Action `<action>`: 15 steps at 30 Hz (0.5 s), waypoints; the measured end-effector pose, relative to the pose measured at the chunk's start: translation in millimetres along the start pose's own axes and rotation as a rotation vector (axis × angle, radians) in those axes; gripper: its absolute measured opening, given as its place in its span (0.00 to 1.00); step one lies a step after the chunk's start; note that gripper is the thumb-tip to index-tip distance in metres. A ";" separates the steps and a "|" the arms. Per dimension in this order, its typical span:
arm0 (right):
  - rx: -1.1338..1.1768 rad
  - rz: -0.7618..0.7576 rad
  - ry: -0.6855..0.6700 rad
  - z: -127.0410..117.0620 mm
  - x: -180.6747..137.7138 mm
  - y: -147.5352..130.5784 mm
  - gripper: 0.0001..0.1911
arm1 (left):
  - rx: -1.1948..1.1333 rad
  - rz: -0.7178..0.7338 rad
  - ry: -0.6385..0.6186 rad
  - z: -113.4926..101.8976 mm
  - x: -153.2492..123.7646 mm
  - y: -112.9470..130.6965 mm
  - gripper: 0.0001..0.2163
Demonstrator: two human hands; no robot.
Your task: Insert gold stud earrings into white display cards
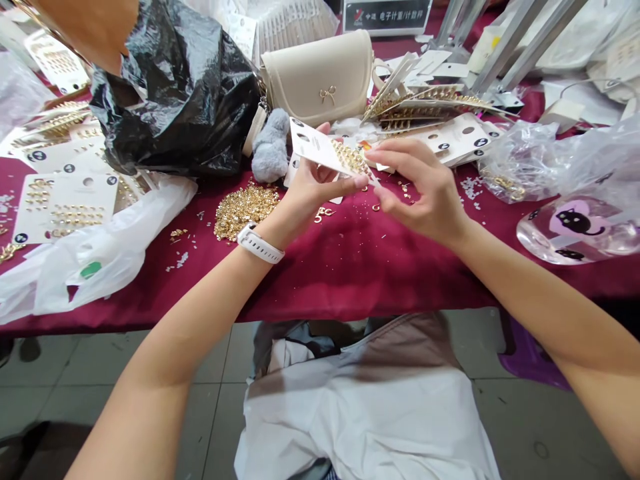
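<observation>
Left grip [313, 190] closed on a white display card [313, 147], thumb across its face, holding it tilted above the maroon-clothed tabletop [350, 267]. Right grip [420, 190] is a tight thumb-and-forefinger pinch at the card's lower end, beside a row of gold studs [350, 159]; whether a single piece is held there is too small to tell. Step in hand: close work on the card at that row. The next move calls for steady support from the left grip. A loose heap of gold studs [246, 211] lies near the left wrist.
</observation>
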State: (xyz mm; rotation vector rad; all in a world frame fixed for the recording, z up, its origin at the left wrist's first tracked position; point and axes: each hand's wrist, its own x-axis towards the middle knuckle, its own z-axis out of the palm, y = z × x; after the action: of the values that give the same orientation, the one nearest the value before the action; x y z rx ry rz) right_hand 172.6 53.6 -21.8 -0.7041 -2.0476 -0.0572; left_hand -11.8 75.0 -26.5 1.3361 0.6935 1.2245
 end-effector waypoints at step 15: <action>-0.073 0.298 -0.118 10.2 -6.7 -8.5 0.17 | 0.750 0.356 -0.092 -25.0 8.6 -25.5 0.46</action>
State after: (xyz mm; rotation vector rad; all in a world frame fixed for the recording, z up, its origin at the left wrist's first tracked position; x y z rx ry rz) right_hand 163.2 46.6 -30.9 -1.0733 -2.0380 0.0825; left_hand -26.0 96.1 -53.0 2.1952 0.9221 1.2108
